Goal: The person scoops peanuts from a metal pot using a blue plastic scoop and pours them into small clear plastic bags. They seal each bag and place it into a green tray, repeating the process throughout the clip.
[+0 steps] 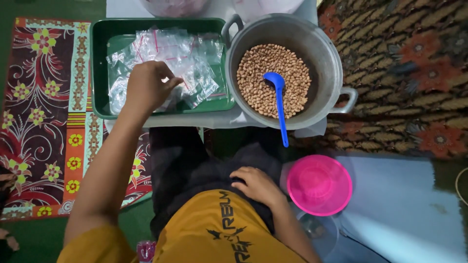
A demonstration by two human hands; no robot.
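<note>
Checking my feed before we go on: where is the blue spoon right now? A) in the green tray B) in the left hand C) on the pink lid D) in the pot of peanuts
D: the blue spoon has its bowl in the peanuts, its handle over the pot rim.

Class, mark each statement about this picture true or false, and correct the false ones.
1. The left hand reaches into the green tray of clear plastic bags. True.
2. The blue ladle lies in the pink bowl. False: it rests in the metal pot of peanuts.
3. The right hand holds the ladle. False: it rests on the person's lap.
4. The pot stands to the right of the tray. True.
</note>
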